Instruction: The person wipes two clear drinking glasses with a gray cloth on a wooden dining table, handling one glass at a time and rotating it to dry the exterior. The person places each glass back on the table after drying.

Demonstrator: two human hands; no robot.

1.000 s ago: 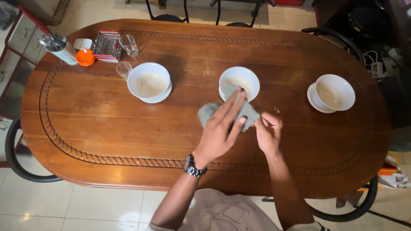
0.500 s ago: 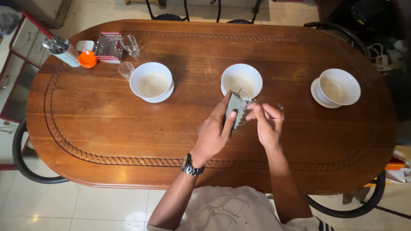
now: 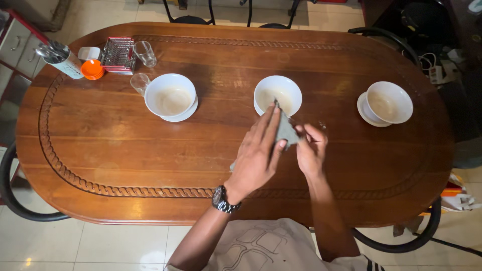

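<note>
Fingers of the left hand [image 3: 258,153] are lying flat and spread over a grey cloth [image 3: 286,129], pressing it; the right hand [image 3: 311,149] is pinching its edge just beside them. Cloth is sitting between both hands, one corner poking up past the fingertips toward the middle white bowl [image 3: 277,93]. It is looking soft, light and floppy, probably best gripped at a corner or bunched. Wooden table [image 3: 125,135] is spreading underneath.
</note>
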